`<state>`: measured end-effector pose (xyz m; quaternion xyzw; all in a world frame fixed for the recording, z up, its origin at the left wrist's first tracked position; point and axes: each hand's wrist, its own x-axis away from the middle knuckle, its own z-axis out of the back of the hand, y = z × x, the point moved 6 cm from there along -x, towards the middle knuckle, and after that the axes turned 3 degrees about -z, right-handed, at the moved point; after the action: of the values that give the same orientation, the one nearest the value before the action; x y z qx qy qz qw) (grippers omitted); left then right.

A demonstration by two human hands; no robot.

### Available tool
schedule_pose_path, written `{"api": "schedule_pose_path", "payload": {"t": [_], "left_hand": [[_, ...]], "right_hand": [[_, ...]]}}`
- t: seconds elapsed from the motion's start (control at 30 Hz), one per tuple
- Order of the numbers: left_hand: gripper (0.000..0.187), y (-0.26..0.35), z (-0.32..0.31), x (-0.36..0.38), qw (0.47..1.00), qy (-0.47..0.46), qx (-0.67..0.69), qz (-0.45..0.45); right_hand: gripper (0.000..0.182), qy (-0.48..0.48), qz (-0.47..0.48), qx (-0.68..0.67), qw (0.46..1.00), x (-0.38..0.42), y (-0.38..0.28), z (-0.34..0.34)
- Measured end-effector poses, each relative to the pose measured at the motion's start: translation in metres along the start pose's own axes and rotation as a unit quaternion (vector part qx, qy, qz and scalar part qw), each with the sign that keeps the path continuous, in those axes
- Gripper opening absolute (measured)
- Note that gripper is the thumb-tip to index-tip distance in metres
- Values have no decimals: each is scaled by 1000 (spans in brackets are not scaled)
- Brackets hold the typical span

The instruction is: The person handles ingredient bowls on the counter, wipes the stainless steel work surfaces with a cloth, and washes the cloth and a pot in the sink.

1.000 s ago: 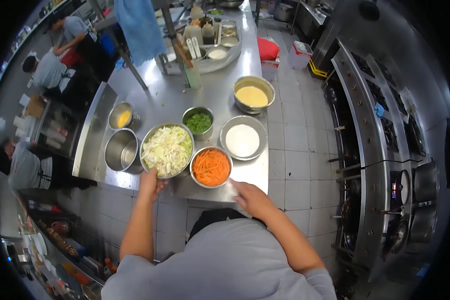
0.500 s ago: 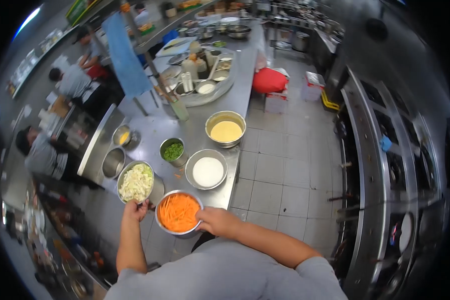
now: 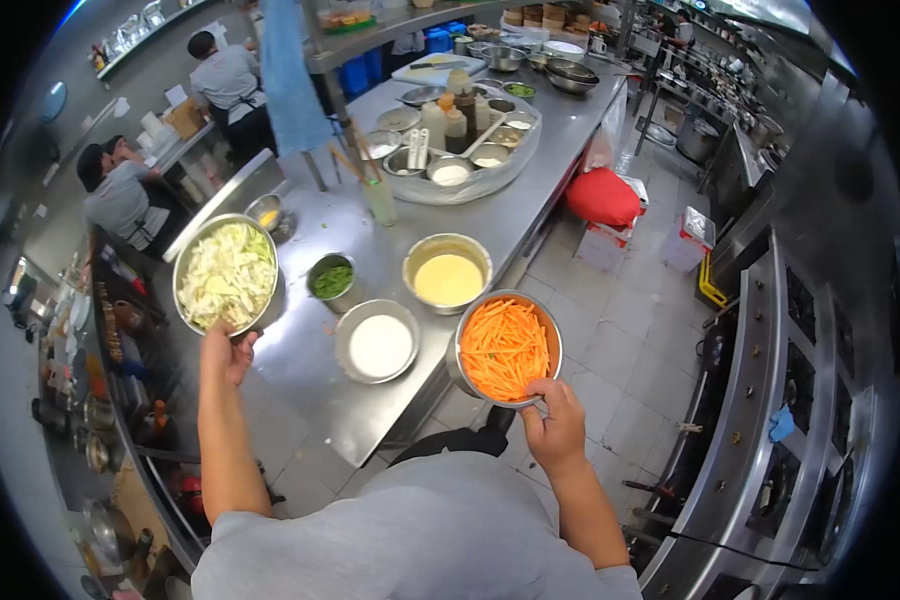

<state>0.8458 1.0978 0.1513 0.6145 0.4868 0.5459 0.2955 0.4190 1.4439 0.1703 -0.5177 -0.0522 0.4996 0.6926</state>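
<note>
My left hand (image 3: 228,350) is closed on the lower rim of a metal bowl (image 3: 278,296) heaped with shredded cabbage (image 3: 225,272), held at the table's left side. Out past the table's right edge, my right hand (image 3: 558,420) pinches the rim of a metal bowl (image 3: 457,368) full of orange carrot strips (image 3: 505,345). Between them on the steel table stand a bowl of white contents (image 3: 380,345), a bowl of pale yellow contents (image 3: 448,280) and a pot of chopped greens (image 3: 332,280). Both hands' fingertips are partly hidden by the bowls.
A plastic-lined tray (image 3: 515,185) of bottles and small pans sits farther up the steel table (image 3: 340,415). Stoves (image 3: 760,400) line the right side. A red bag (image 3: 603,197) rests on boxes by the aisle. Two co-workers (image 3: 120,200) are at the left.
Both bowls have moved apart: the cabbage bowl up and left, the carrot bowl right and up past the table edge. My view has shifted, and the bowls remain in my hands.
</note>
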Motion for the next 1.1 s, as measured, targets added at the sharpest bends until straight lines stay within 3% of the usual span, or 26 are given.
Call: {"api": "schedule_pose_path", "payload": {"t": [0.1,0.2,0.43,0.6,0.8,1.03,1.1], "left_hand": [[31,-6,-93,3,997,-47,-31,-53],[31,-28,-193,-8,995,-63,-62,-43],[36,-125,-429,-22,943,-289,-111,119],[33,-203,-575,8,905,-340,-159,203],[29,-296,-717,9,836,-408,-177,323],[32,-321,-861,-48,860,-364,-196,300],[36,-315,-893,-67,885,-344,-175,262]], "right_hand": [[21,5,-46,55,997,-21,68,33],[23,27,-118,109,987,-28,143,75],[21,118,-252,251,927,-21,260,180],[21,218,-387,262,857,-5,342,226],[22,222,-410,231,854,-70,447,255],[23,172,-390,204,882,-226,585,306],[23,121,-328,228,909,-293,596,319]]}}
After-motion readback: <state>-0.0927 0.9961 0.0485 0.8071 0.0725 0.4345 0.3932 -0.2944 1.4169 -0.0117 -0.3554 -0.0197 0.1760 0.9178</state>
